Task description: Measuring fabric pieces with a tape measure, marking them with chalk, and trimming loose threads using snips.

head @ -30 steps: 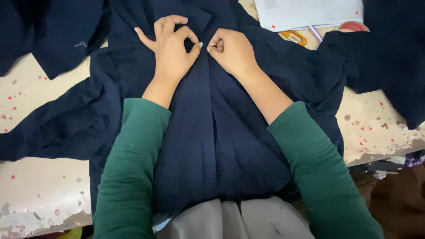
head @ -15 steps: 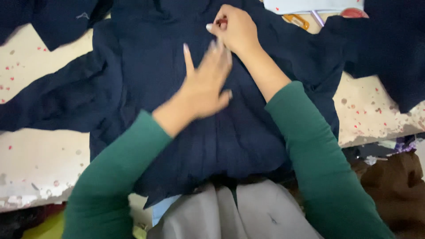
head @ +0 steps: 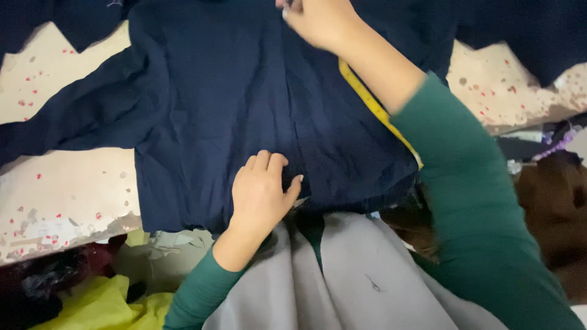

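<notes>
Garment (head: 232, 104), navy, soft wrinkled cloth; left hand (head: 262, 192) flat, grip open; right hand (head: 321, 21) pinching yellow tape (head: 373, 104).

Both arms wear long, close-fitting sleeves of plain dark green knit. The left sleeve (head: 205, 293) comes in from the lower middle of the frame and ends at the wrist, leaving the left hand (head: 262, 194) bare. The right sleeve (head: 477, 201) fills the right side, wider and softly creased, and ends partway up the forearm below the bare right hand (head: 321, 21). No rings or watch show.
</notes>
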